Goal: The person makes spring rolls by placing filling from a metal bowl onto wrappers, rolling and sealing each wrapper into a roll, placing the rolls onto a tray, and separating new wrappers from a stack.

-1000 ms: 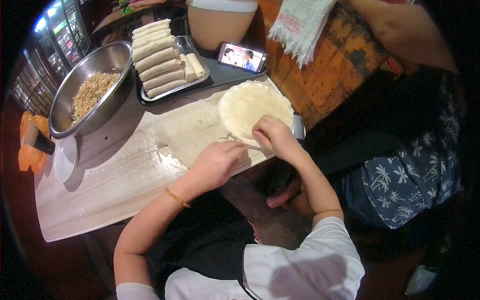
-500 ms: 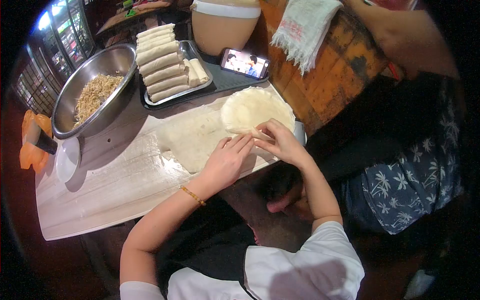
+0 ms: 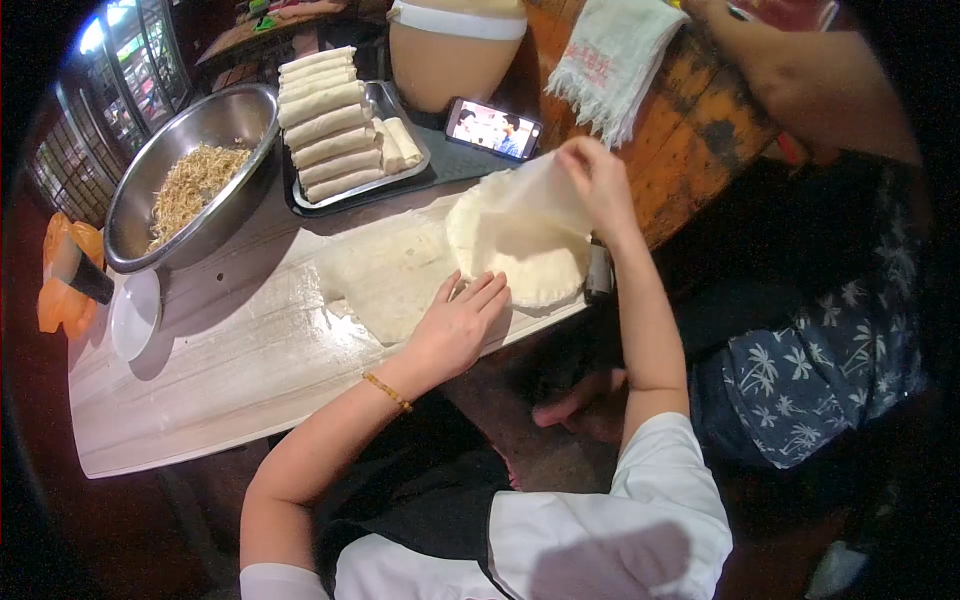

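My right hand (image 3: 597, 180) pinches the edge of a thin round wrapper (image 3: 535, 200) and holds it lifted off a stack of pale wrappers (image 3: 540, 280). The raised sheet is translucent and slants down to the stack's left side. My left hand (image 3: 462, 325) rests palm down with fingers spread at the stack's lower left edge, and nothing shows in its grip. Left of the stack, flat wrappers (image 3: 375, 285) lie on the pale board (image 3: 230, 370). Pale rolls (image 3: 325, 110) are piled on a metal tray (image 3: 420, 165) beyond them.
A steel bowl (image 3: 125, 225) with shredded filling stands at the left, near a white dish (image 3: 135, 315) and an orange bag (image 3: 70, 310). A phone (image 3: 493, 128), a large bucket (image 3: 455, 50) and a towel (image 3: 615, 60) are at the back. Another person's arm (image 3: 800, 85) is at the upper right.
My right hand has moved up and away from the stack's near edge, peeling the top wrapper upward. My left hand has flattened beside the stack, its fingers now apart from my right hand.
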Demonstrator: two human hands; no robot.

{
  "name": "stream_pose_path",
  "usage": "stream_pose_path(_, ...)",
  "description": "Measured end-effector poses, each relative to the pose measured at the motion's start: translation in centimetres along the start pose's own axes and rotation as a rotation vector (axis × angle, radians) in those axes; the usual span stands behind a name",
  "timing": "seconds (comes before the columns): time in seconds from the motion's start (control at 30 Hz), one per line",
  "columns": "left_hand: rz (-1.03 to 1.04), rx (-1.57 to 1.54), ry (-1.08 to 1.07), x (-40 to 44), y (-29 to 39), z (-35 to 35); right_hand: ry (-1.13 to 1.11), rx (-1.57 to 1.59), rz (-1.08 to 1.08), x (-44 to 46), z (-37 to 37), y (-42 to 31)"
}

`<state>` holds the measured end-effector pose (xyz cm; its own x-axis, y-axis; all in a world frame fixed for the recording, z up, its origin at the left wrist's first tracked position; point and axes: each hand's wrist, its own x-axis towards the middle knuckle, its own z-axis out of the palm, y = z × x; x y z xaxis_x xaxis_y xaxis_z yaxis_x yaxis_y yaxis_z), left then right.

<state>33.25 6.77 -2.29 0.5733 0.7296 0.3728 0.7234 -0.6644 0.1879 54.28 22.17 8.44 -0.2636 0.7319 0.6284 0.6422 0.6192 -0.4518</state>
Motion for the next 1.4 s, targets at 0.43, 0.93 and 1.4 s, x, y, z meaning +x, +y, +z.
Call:
stream_pose_path(0.43,-0.010,0.022,-0.003,-0.2,0.3,-0.2,0.254,-0.470,-0.111,12.4,-3.6,-2.1)
stream_pose_path(0.93,-0.233,-0.258,0.738,0.9,-2.4,-10.3,-0.463,0.104,-0.531,8.8,-0.9,-14.9)
stream_pose_path(1.4,-0.769,-0.713,0.509,-18.3,-10.9,-13.3,-1.407,0.688,-0.036,0.6,17.8,-15.4)
